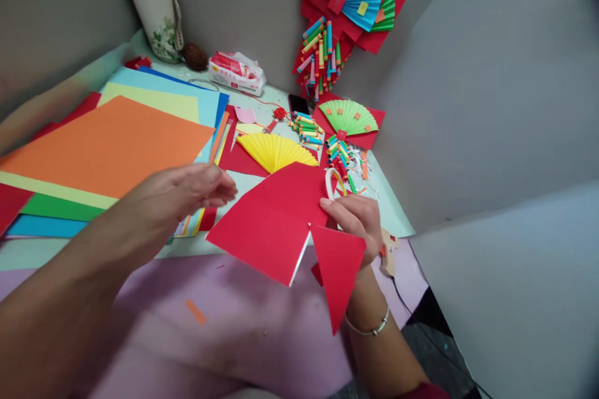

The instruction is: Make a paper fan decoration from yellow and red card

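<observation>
Red paper (269, 224), cut or folded to an angular shape, hangs tilted above the table's front edge. My right hand (358, 221) is closed on its right side. A pointed red flap (337, 271) hangs below that hand, parted from the larger piece by a narrow white-edged gap. Beside my right fingertips is a white ring with a yellow inner side (334, 184), like a tape roll; whether I grip it too I cannot tell. My left hand (208, 184) hovers left of the red paper, apart from it, fingers curled together with nothing showing in them.
Stacked coloured sheets (110, 143) lie left. Behind the red paper are a yellow pleated fan (276, 153), a green fan (349, 115) and rolled paper tubes (306, 131). A white cup (152, 9) and tissue pack (237, 73) stand against the wall; a corded glue gun (388, 252) lies right.
</observation>
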The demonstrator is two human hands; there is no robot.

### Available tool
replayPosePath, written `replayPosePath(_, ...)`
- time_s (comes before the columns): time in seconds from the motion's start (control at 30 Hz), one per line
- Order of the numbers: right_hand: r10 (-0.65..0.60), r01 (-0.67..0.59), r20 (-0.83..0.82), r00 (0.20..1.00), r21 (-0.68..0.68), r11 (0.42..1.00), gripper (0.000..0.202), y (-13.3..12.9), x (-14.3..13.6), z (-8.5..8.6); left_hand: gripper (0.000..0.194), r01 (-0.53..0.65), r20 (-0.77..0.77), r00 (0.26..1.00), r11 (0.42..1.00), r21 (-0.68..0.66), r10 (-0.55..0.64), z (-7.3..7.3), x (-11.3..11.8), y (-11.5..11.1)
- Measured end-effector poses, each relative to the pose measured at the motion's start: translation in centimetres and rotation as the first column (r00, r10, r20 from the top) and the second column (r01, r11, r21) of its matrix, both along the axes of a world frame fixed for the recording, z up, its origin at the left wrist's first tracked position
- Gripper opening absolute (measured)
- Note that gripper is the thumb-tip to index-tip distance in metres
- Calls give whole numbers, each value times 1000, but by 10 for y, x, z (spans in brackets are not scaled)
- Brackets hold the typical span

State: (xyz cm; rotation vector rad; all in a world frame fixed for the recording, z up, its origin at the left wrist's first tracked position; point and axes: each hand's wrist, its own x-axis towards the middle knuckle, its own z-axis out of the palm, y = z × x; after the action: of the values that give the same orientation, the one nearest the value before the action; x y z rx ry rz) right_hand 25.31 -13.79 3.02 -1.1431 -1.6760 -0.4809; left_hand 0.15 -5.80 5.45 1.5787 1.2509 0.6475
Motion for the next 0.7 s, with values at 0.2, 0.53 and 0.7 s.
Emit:
replayPosePath(0.2,27,-27,44,999,3,1000,30,11,-2,-33,46,399,576,818,730,-554,-10,-36,16,6)
replayPosePath(0.53,249,-215,41,968,-381,899,42,38,2,-62,45,408,666,724,666,-624,181,-52,19,7)
replayPosePath(0.7,83,-187,-238,968,-463,867,29,37,10,-54,42,346,658,705,683,-644,263,-54,15,14)
